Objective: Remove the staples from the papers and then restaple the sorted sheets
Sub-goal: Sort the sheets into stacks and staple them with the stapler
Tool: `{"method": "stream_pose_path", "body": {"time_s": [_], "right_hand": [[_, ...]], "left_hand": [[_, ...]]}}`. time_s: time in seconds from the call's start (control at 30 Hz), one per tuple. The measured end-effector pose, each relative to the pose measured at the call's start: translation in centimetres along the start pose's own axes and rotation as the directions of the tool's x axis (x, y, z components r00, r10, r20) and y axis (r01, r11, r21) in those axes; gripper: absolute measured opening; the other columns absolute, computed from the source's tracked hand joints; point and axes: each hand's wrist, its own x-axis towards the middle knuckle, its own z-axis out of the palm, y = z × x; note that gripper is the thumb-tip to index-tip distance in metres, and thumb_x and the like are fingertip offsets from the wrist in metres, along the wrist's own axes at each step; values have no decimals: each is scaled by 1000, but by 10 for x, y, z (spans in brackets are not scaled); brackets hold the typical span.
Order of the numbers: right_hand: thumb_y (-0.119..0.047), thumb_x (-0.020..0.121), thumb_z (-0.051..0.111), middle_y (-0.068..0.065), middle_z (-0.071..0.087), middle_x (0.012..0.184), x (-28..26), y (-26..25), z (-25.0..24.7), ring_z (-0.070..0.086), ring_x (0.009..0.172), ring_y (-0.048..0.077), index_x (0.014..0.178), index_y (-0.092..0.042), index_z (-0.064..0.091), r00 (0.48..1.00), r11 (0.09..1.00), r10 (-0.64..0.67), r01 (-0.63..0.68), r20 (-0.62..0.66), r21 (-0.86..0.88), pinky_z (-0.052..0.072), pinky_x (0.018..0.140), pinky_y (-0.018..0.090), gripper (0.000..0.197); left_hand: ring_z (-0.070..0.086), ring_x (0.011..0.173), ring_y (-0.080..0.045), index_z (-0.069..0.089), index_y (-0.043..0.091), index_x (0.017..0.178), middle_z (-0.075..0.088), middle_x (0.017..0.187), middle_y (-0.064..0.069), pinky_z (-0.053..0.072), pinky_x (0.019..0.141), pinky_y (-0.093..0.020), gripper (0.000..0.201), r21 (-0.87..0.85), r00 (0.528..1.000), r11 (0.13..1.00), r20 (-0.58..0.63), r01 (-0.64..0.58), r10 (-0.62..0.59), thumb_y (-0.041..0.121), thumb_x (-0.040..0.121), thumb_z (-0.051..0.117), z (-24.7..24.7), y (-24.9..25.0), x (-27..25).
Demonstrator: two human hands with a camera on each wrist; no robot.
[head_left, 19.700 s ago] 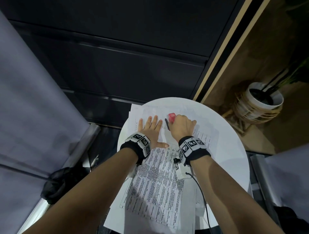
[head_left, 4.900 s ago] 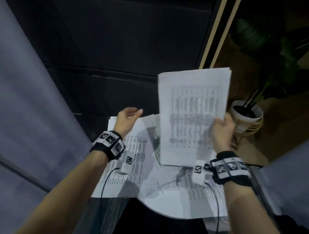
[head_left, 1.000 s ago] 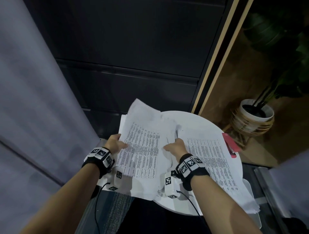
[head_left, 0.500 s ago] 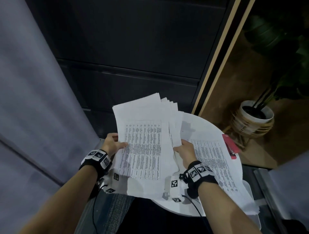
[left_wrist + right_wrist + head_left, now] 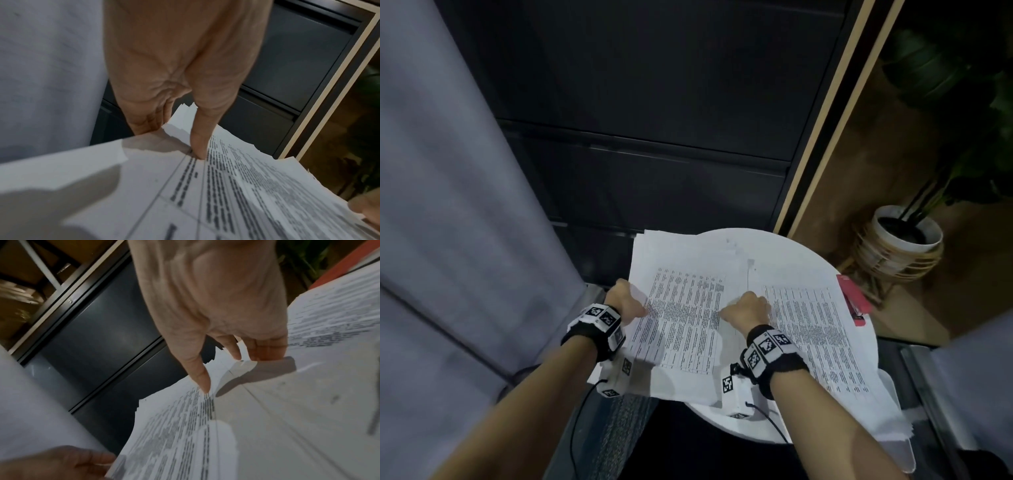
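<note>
A stack of printed sheets [image 5: 685, 308] lies flat over the left part of the round white table [image 5: 791, 253]. My left hand [image 5: 631, 303] grips its left edge, with the thumb [image 5: 200, 142] pressed on the top sheet [image 5: 226, 186] and the fingers under it. At the stack's right edge my right hand [image 5: 739, 310] holds on, its thumb [image 5: 200, 378] on the print [image 5: 185, 426]. A second pile of printed sheets [image 5: 815, 329] covers the table's right side. The red stapler [image 5: 854, 299] sits at the table's right rim, away from both hands.
A dark cabinet front [image 5: 654, 137] stands behind the table, with grey fabric [image 5: 448, 205] at the left. A potted plant in a wicker holder [image 5: 904, 236] stands on the floor at the right. The right pile overhangs the table's near edge.
The stack, held up and fanned out half a second ago, has come down flat on the table with its sheets more squared. Both hands keep their hold on its edges.
</note>
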Motion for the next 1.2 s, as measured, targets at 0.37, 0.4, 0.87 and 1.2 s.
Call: {"method": "stream_pose_path", "body": {"time_s": [0.37, 0.4, 0.87, 1.2], "right_hand": [[-1, 79, 73, 18, 55, 130, 5, -4, -2, 57, 115, 31, 141, 4, 36, 991, 907, 27, -80, 132, 412, 48, 90, 33, 72], [4, 80, 70, 18, 55, 132, 5, -5, -2, 57, 114, 30, 141, 3, 39, 990, 904, 13, -72, 142, 422, 48, 88, 31, 68], [9, 87, 62, 12, 70, 115, 4, 6, -51, 67, 106, 28, 119, -3, 65, 964, 648, -255, 115, 72, 753, 53, 83, 30, 35], [6, 90, 58, 13, 67, 117, -21, -43, -85, 64, 104, 27, 121, -2, 59, 914, 708, -390, 376, -112, 598, 51, 93, 37, 32]], "left_hand": [[54, 118, -27, 49, 1, 132, 57, 129, -13, 39, 77, -23, 65, 27, 998, 999, 45, 31, -32, 24, 79, 79, -1, 0, -3], [54, 119, -27, 48, -1, 132, 56, 129, -14, 38, 77, -22, 64, 11, 999, 1000, 48, 24, -25, 22, 80, 78, -1, 0, -4], [66, 107, -23, 60, 9, 118, 69, 115, -9, 48, 100, -40, 70, -631, 974, 761, 39, -149, 223, 28, 58, 91, -33, 2, 3], [70, 92, -17, 68, 10, 108, 73, 103, -7, 55, 87, -36, 17, -619, 931, 708, -113, -339, 348, 14, 93, 62, -60, 65, -28]]}}
